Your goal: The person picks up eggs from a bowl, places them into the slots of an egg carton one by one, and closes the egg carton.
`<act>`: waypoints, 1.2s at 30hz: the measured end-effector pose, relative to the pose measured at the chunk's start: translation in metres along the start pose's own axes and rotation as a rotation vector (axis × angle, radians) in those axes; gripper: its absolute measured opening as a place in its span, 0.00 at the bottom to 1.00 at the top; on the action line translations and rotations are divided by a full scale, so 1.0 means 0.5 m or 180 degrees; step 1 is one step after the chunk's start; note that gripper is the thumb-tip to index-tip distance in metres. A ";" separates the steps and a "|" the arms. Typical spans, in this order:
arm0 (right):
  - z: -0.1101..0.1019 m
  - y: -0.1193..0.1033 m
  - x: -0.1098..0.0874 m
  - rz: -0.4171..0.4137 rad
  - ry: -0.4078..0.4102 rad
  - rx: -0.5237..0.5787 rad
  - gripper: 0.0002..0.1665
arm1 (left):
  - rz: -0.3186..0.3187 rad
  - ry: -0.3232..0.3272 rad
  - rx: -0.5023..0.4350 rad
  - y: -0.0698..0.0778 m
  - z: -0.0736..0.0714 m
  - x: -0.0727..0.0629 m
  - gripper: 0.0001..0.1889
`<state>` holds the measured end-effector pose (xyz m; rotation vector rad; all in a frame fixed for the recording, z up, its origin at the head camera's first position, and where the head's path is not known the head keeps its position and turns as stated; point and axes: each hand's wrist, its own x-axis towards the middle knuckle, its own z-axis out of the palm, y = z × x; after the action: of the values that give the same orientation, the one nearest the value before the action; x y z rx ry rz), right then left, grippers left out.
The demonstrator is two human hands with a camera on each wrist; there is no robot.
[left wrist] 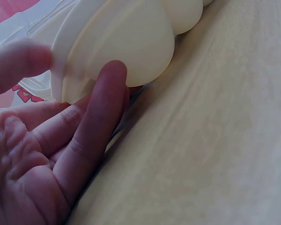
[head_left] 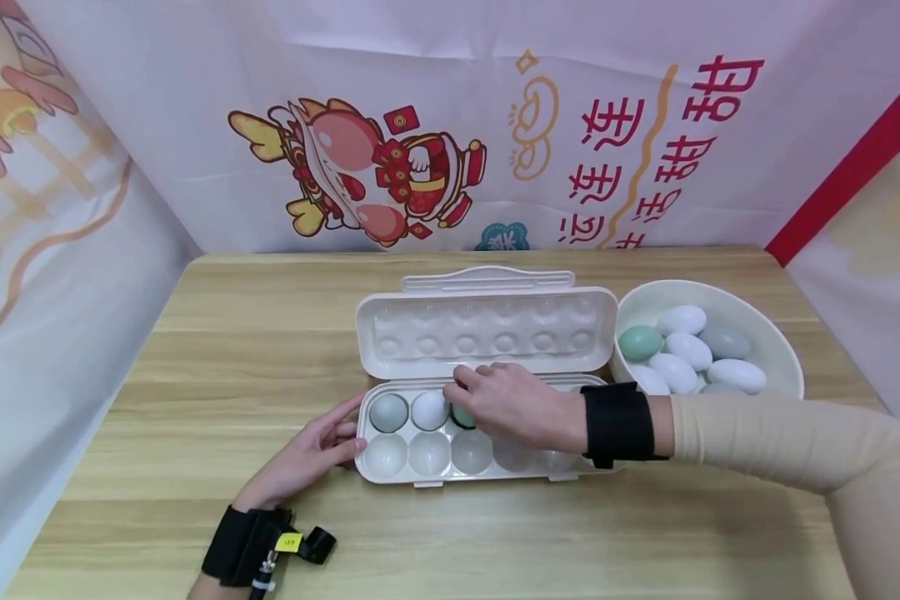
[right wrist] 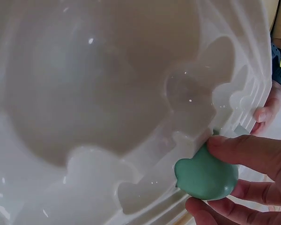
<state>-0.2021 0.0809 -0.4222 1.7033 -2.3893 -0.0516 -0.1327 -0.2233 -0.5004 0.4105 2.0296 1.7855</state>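
An open white plastic egg box [head_left: 487, 429] lies on the table with its lid [head_left: 487, 333] folded back. My left hand [head_left: 311, 454] holds the box's left end, thumb at the rim and fingers against the rounded outer wall [left wrist: 131, 47]. With my right hand [head_left: 521, 407] I pinch a green egg [right wrist: 208, 173] between thumb and fingers, low in the third cup of the back row. A grey-green egg [head_left: 388, 413] and a white egg [head_left: 430, 410] sit in the first two cups of that row. My hand and wrist hide the back row's right side.
A cream bowl [head_left: 783, 367] stands right of the box, holding several white, grey and green eggs. My right forearm crosses its front edge. Behind the wooden table [head_left: 255, 358] hangs a printed cloth [head_left: 450, 50], with more cloth at both sides.
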 end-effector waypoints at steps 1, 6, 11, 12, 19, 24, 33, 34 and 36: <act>0.000 -0.001 -0.001 0.0005 -0.0013 -0.0005 0.15 | 0.0017 -0.0004 0.0002 -0.001 0.001 0.000 0.36; -0.005 -0.004 -0.003 0.0017 -0.0068 -0.0012 0.14 | 0.0066 -0.0002 0.0006 -0.004 0.004 -0.003 0.36; -0.009 -0.006 -0.007 0.0012 0.0007 -0.0119 0.12 | 0.0102 -0.0007 -0.0058 -0.008 0.005 -0.009 0.36; -0.010 -0.007 -0.009 0.0022 0.0028 -0.0153 0.12 | 0.0120 -0.0013 -0.0069 -0.008 0.005 -0.010 0.36; -0.025 -0.004 -0.031 0.0141 0.0102 -0.0270 0.09 | 0.0130 -0.0003 -0.0070 -0.006 0.006 -0.017 0.36; -0.047 0.006 -0.058 0.0306 -0.0093 -0.0178 0.15 | 0.0134 -0.0032 -0.0146 -0.005 0.007 -0.013 0.36; -0.063 0.021 -0.125 0.0601 0.0208 -0.0099 0.20 | 0.0218 -0.0109 -0.0195 -0.003 0.009 -0.006 0.35; -0.064 0.022 -0.129 0.0618 0.0216 -0.0102 0.20 | 0.0219 -0.0111 -0.0198 -0.003 0.008 -0.006 0.35; -0.067 0.025 -0.135 0.0631 0.0214 -0.0130 0.20 | 0.0220 -0.0109 -0.0186 -0.002 0.006 -0.007 0.35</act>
<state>-0.1863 0.1511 -0.3977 1.4198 -2.4756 -0.0123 -0.1280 -0.2227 -0.5013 0.4956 1.9570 1.8609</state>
